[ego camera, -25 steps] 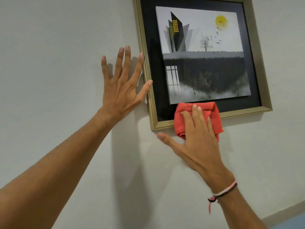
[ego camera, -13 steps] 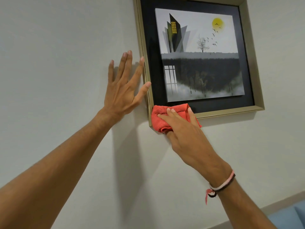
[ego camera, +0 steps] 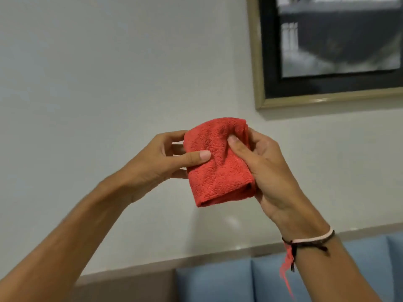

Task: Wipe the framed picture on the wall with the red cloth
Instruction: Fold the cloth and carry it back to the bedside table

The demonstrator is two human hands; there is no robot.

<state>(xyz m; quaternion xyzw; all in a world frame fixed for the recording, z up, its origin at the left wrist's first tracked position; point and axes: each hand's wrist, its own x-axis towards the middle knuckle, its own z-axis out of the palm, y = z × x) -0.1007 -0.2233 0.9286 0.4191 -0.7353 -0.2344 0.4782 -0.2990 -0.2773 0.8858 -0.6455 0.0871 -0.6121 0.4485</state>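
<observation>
The red cloth (ego camera: 216,164), folded into a thick pad, is held in front of the wall below the picture, clear of it. My left hand (ego camera: 157,162) pinches its left edge with the thumb on the front. My right hand (ego camera: 263,168) grips its right side, thumb pressed into the upper fold. The framed picture (ego camera: 259,62), gold frame with black mat and a grey print, hangs at the upper right; only its lower left corner shows.
A pale wall (ego camera: 109,83) fills most of the view. Along the bottom runs a grey ledge (ego camera: 152,267) above blue padded cushions (ego camera: 218,284). A string bracelet (ego camera: 309,240) circles my right wrist.
Both hands have left the wall and frame and come together lower down. The cloth moved off the frame's bottom left corner and is now held by both hands. The view dropped.
</observation>
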